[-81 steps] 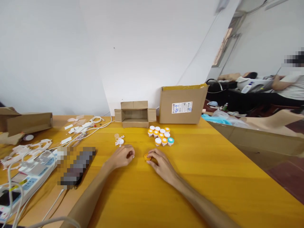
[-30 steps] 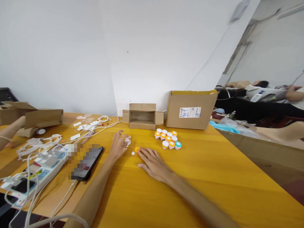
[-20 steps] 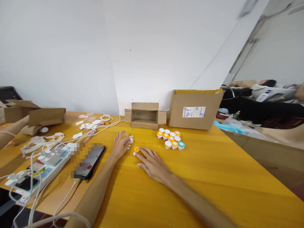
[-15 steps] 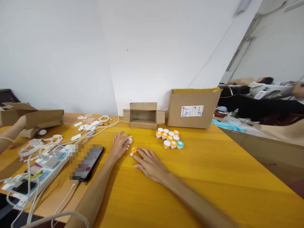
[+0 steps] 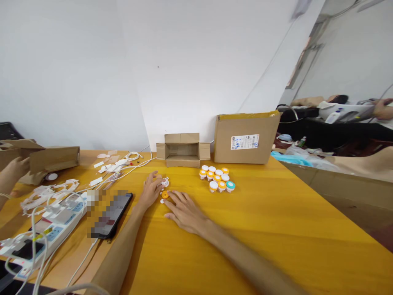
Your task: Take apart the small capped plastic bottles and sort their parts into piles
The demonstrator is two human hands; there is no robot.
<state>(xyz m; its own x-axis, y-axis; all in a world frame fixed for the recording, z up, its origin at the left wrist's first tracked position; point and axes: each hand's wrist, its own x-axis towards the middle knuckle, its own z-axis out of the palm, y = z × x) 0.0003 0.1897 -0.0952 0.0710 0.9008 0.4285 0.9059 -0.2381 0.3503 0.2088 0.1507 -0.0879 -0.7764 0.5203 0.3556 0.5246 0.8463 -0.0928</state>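
Observation:
My left hand [image 5: 150,191] rests on the table with loosely bent, parted fingers. Its fingertips are at a small white plastic part [image 5: 166,182], and whether they grip it is hard to see. My right hand [image 5: 186,213] lies palm down with spread fingers. Its fingertips are at an orange ring-shaped cap [image 5: 165,194], and a small white disc [image 5: 162,201] lies beside that cap. Tiny white pieces lie between the two hands. Farther right stands a cluster of several small round containers with white, orange and teal lids [image 5: 217,178].
An open small carton [image 5: 182,162] and a large labelled box [image 5: 245,153] stand by the wall. On the left are a phone [image 5: 115,217], a power strip [image 5: 58,227], cables and white scraps. Another person's hand [image 5: 15,172] is at a carton [image 5: 55,159] on the far left.
The view has shifted slightly. My right hand has moved left, and the orange cap and white disc have slid left with it toward my left hand. My left hand has barely moved.

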